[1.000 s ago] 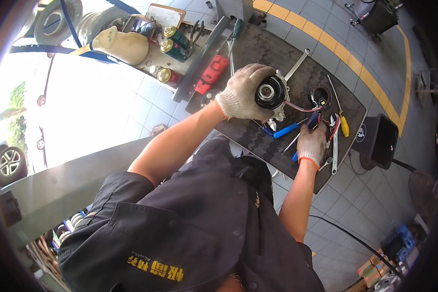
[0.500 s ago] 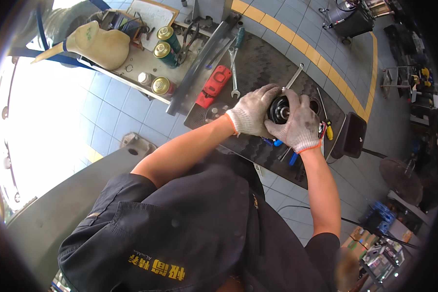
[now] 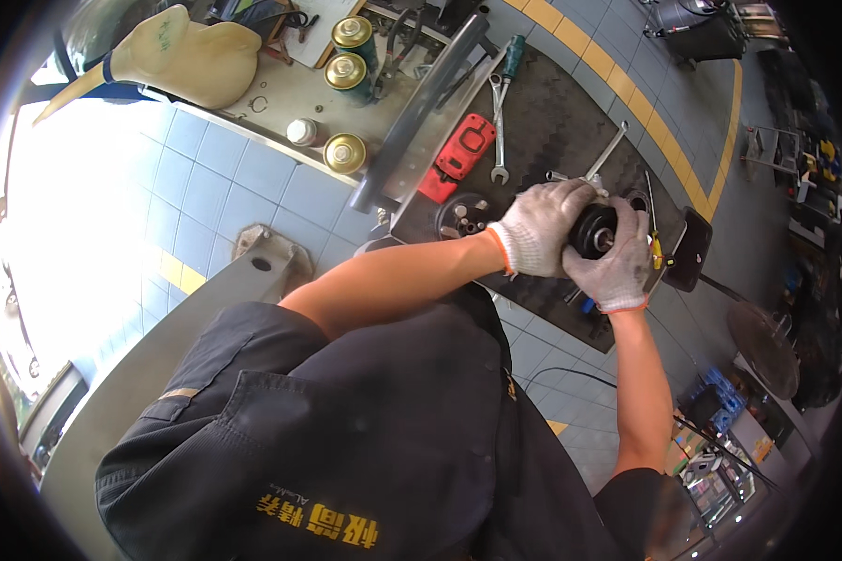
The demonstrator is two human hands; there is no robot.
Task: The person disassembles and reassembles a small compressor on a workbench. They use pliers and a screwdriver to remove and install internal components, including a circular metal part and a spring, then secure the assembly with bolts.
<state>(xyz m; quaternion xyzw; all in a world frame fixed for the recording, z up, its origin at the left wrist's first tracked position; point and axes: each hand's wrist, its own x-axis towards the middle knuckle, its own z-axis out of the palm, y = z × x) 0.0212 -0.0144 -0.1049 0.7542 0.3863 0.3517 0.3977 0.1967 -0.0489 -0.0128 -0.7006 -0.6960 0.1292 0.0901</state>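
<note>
Head view shows one black cylindrical part held between both gloved hands above the dark work mat. I read the left hand as wrapped over its upper-left side and the right hand as cupping it from below and the right; both are closed around the part. A short metal stub shows at its centre face.

Handling, as I judge it: the part looks like solid metal, so stiff and fairly heavy for its size. Its round black flank may be slick, though the knit gloves should give friction. I would take hold around the cylinder wall with fingers spread, keeping clear of the centre stub.

Count of surrounding items:
- Three gold-topped spray cans on the bench at upper left, plus one small white-capped can.
- One red power tool on the mat's left edge.
- One combination wrench beside it, and one more wrench near the hands.
- One round black tray of small parts just left of the left wrist.
- One yellow-handled screwdriver to the right of the hands.
- One cream plastic jug at far upper left.
</note>
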